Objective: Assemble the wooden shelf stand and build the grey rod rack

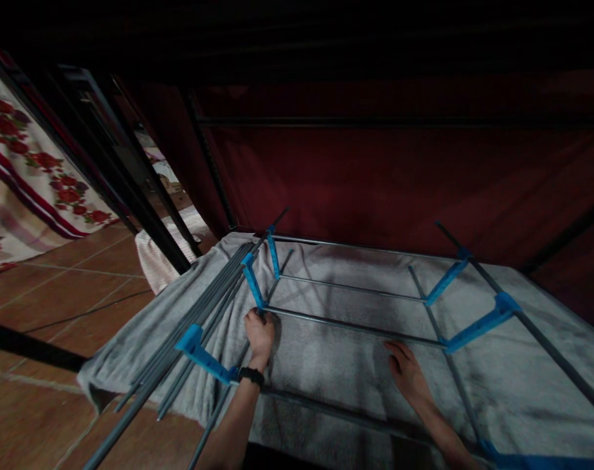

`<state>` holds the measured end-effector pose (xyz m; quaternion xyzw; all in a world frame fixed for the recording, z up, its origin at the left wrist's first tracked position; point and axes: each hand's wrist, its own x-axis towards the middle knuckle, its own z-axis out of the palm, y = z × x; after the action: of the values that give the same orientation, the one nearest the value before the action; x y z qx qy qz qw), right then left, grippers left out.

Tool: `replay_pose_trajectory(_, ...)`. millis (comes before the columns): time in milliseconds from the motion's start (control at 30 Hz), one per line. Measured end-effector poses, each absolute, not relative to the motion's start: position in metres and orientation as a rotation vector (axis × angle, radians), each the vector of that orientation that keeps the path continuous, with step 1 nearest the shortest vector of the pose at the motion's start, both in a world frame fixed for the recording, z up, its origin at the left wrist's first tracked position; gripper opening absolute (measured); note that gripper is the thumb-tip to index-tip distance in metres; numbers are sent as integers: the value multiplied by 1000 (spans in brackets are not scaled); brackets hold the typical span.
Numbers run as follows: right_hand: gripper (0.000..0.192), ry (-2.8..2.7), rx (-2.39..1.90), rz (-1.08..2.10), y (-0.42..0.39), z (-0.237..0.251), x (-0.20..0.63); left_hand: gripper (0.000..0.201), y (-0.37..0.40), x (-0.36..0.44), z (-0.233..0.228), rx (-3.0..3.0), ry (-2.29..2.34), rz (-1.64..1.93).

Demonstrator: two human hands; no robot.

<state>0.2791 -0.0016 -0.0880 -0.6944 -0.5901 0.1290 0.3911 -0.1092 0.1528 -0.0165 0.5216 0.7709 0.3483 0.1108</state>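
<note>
Left hand (259, 331) clenched on metal rack (356, 324), lying flat, long axis left to right; right hand (405, 369) released, flat on grey cloth (522, 391). Tiled floor (57, 287), dim red backdrop (399, 176).

Grey metal rods (346, 324); blue plastic connectors (253, 281); matt grey cloth (326, 365).

floral cloth (17, 170) | tiled floor (57, 287) | dark red curtain (399, 176) | black cable (81, 313)
</note>
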Motion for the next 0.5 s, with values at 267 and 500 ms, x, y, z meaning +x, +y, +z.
replay_pose_trajectory(267,35,-1465,-1776,457,10,-85,290,24,123,-60,-6,2085,1934,839)
replay_pose_trajectory(500,35,-1455,-1766,669,9,-90,294,34,129,-27,-4,2421,1451,499)
